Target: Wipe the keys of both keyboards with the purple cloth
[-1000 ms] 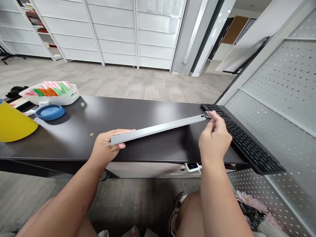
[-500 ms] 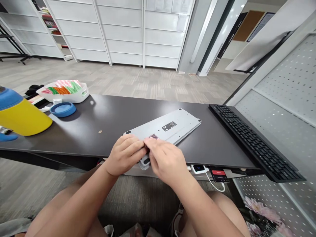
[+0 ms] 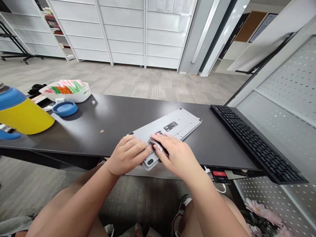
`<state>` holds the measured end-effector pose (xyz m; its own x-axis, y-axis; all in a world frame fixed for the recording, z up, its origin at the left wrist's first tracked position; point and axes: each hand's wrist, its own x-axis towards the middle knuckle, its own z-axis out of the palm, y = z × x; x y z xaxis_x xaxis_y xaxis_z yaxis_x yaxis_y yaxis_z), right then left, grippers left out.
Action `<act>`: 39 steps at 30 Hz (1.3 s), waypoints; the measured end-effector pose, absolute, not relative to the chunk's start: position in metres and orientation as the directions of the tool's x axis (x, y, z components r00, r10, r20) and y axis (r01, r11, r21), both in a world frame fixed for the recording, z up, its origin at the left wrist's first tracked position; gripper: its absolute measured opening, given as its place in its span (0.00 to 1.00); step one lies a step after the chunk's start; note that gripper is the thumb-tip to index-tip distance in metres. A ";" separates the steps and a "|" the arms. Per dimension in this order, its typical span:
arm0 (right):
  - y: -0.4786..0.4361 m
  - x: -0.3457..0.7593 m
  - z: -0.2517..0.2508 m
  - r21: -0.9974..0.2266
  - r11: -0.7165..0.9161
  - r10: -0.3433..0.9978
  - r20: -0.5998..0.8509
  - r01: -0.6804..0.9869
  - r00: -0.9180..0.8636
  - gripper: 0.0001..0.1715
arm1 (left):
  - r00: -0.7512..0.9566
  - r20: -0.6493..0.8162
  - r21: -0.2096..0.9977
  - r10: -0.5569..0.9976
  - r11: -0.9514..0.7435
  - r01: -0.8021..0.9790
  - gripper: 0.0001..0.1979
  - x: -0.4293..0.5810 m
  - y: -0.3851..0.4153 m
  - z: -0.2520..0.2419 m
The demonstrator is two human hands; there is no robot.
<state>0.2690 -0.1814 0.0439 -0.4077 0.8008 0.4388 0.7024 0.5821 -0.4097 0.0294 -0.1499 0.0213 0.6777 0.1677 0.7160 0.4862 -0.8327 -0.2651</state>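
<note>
A silver-grey keyboard (image 3: pixel 185 119) lies upside down and slantwise on the desk, showing its dark label, small screws and black rubber feet. Its near end juts past the desk's front edge. My left hand (image 3: pixel 128 154) is closed over the near left end of it, with thumb and fingertips close to a cloth. That small folded cloth (image 3: pixel 155 142), dark and patterned with a pale inner side, is in my right hand (image 3: pixel 175 151), pressed onto the keyboard's back. Part of the cloth is hidden under the fingers.
A black keyboard (image 3: pixel 254 141) lies along the desk's right side by a perforated panel (image 3: pixel 291 75). To the left are a yellow-and-blue bottle (image 3: pixel 27 115), a blue lid (image 3: pixel 65 108) and a white basket (image 3: pixel 85 92). A phone (image 3: pixel 220 176) sits below the front edge.
My right hand has shifted right and slightly away from my left, and more of the cloth now shows. The left hand has moved slightly right. The silver-grey keyboard is nearly unmoved.
</note>
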 end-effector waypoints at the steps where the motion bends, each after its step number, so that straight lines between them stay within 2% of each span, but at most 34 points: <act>1: -0.179 0.272 0.043 -0.415 0.572 0.809 0.425 0.707 -0.406 0.21 | 0.685 0.710 -0.269 0.164 -0.836 0.479 0.12 0.029 -0.150 0.021; 5: -0.169 0.288 0.039 -0.423 0.490 0.862 0.364 0.762 -0.352 0.22 | 0.720 0.669 -0.249 0.188 -0.855 0.454 0.10 0.031 -0.149 0.020; 11: -0.151 0.319 0.026 -0.385 0.267 0.939 0.310 0.883 -0.148 0.23 | 0.770 0.589 -0.174 0.246 -0.892 0.417 0.10 0.035 -0.145 0.018; 14: -0.145 0.326 0.022 -0.359 0.179 0.954 0.292 0.916 -0.071 0.25 | 0.781 0.565 -0.140 0.266 -0.902 0.409 0.14 0.037 -0.144 0.016; 16: -0.145 0.322 0.022 -0.348 0.225 0.949 0.288 0.910 -0.125 0.25 | 0.778 0.570 -0.140 0.263 -0.902 0.408 0.12 0.038 -0.143 0.015; 22: -0.156 0.284 0.037 -0.371 0.545 0.836 0.172 0.752 -0.521 0.29 | 0.762 0.613 -0.171 0.207 -0.907 0.384 0.13 0.042 -0.145 0.016; 26: -0.144 0.276 0.042 -0.385 0.565 0.812 0.100 0.730 -0.575 0.30 | 0.762 0.615 -0.196 0.204 -0.896 0.398 0.14 0.041 -0.146 0.016; 30: -0.110 0.301 0.037 -0.355 0.390 0.915 0.045 0.849 -0.401 0.31 | 0.776 0.597 -0.215 0.201 -0.893 0.396 0.15 0.038 -0.148 0.013; 32: -0.092 0.325 0.033 -0.274 0.207 0.977 0.004 0.939 -0.214 0.31 | 0.780 0.592 -0.208 0.206 -0.895 0.394 0.15 0.037 -0.148 0.010; 35: -0.073 0.361 0.029 -0.231 -0.017 1.000 0.005 0.973 0.019 0.31 | 0.778 0.589 -0.191 0.219 -0.898 0.397 0.15 0.036 -0.148 0.008; 37: -0.068 0.372 0.026 -0.222 -0.084 0.996 0.013 0.972 0.089 0.32 | 0.776 0.589 -0.180 0.225 -0.900 0.397 0.15 0.036 -0.147 0.008; 39: -0.071 0.368 0.025 -0.221 -0.072 0.997 0.021 0.973 0.078 0.32 | 0.775 0.590 -0.175 0.225 -0.902 0.395 0.15 0.036 -0.147 0.008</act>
<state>0.3677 -0.0712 0.0251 0.0784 0.9967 0.0207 0.9726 -0.0719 -0.2211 0.0364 -0.1471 0.0079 0.7752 0.2248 0.5904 0.3947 -0.9020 -0.1749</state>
